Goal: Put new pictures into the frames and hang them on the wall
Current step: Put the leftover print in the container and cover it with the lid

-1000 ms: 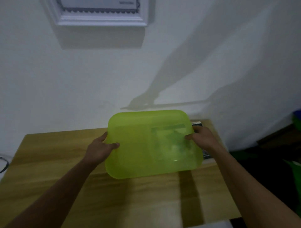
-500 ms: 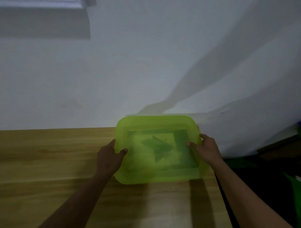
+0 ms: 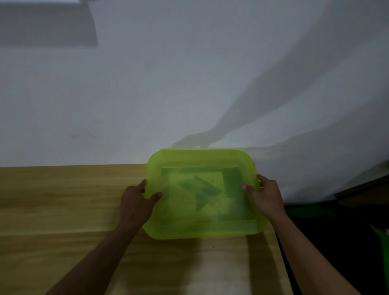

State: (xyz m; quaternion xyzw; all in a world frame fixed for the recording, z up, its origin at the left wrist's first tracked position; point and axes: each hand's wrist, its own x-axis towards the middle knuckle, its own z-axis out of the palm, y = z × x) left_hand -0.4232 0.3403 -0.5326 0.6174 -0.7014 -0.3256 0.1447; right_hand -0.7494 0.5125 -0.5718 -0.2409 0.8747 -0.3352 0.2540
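Observation:
A translucent lime-green plastic bin (image 3: 202, 160) sits upside down at the far right of the wooden table (image 3: 63, 200), against the white wall. My left hand (image 3: 136, 202) grips its left edge, thumb on top. My right hand (image 3: 265, 195) grips its right edge the same way. Through the plastic, flat dark rectangular shapes and a sheet with triangular marks (image 3: 202, 193) show dimly; what they are I cannot tell. Only a sliver of the white picture frame (image 3: 42, 1) on the wall shows at the top left, with its shadow below.
The table's right edge (image 3: 280, 252) runs just past the bin. Beyond it lies a dark floor area with green objects (image 3: 311, 210) and dark furniture (image 3: 366, 189). Bare wood stretches left of the bin and toward me.
The bin came down from a tilted, lifted position onto the items at the table's back right. My view dropped, so the wall frame slid out of the top.

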